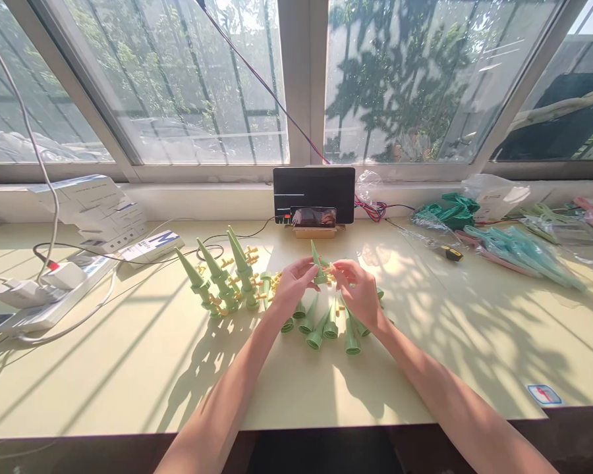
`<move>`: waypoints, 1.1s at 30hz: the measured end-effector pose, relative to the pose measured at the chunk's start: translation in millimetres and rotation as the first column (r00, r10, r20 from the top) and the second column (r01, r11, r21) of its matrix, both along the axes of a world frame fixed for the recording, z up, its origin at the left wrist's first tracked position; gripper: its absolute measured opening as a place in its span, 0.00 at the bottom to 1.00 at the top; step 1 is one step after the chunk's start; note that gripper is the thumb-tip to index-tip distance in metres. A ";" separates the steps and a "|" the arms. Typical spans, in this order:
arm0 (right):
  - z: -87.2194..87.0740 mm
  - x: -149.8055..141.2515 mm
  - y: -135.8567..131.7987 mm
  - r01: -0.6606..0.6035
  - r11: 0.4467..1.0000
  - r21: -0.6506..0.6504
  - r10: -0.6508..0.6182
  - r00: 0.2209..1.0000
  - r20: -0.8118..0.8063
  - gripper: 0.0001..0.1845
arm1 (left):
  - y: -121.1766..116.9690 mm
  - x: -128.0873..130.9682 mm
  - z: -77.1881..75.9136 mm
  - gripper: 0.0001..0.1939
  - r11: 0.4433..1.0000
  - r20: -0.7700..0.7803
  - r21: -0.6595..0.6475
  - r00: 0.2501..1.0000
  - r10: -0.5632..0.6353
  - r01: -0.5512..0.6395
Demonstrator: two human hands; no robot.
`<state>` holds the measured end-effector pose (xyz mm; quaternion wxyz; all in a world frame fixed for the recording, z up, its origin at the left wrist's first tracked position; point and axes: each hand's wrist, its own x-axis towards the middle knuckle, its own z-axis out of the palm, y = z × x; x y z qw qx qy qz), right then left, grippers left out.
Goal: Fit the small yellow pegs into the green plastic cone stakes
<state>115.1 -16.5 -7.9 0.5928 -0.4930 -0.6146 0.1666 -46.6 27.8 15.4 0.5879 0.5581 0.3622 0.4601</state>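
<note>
My left hand [293,284] is closed round a green plastic watering spike [315,255], its pointed tip up. Close beside it, my right hand [358,289] pinches a small yellow valve [329,271] against the spike's side; the fingers partly hide the contact. Below both hands lie several loose green spikes [315,337], their open threaded ends towards me. Loose yellow valves [275,282] sit in a heap just left of my left hand, partly covered by it. Further left, several stacked green spikes [223,280] with yellow valves stand upright in a row.
A phone [313,216] leans before a dark tablet [313,191] at the window. White boxes [96,210], a power strip [69,289] and cables lie left. Bagged green pieces [521,253] and a black-yellow tool [452,253] lie right. The table's front edge is near my forearms.
</note>
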 end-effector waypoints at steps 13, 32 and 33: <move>0.4 1.1 1.1 -0.007 0.999 -0.037 0.006 1.000 -0.011 0.12 | -1.0 0.9 1.1 0.23 1.000 0.028 0.006 0.999 -0.017 0.017; -0.5 2.3 3.3 -0.082 0.996 -0.041 0.078 0.993 -0.092 0.11 | -1.7 5.0 -8.9 0.21 0.987 -0.077 0.151 0.994 0.074 -0.061; -0.4 2.7 3.0 -0.085 0.996 -0.040 0.081 0.992 -0.097 0.10 | -2.2 5.9 -9.9 0.21 0.985 -0.081 0.158 0.994 0.076 -0.063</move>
